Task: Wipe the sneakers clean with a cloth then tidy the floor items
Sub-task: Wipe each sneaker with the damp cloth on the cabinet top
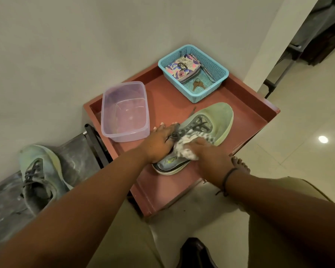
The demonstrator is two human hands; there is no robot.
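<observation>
Hands [182,147], sneaker [217,117] toe seemingly far-right

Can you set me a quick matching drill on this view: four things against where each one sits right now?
Things:
1. cloth
2. keys
3. second sneaker
4. clear plastic tub

Places:
A. on the grey surface left of the red tray
B. gripped in the right hand against the sneaker
C. on the tray, near the wall
D. inside the blue basket

Pairs: 1-B, 2-D, 3-A, 4-C
</observation>
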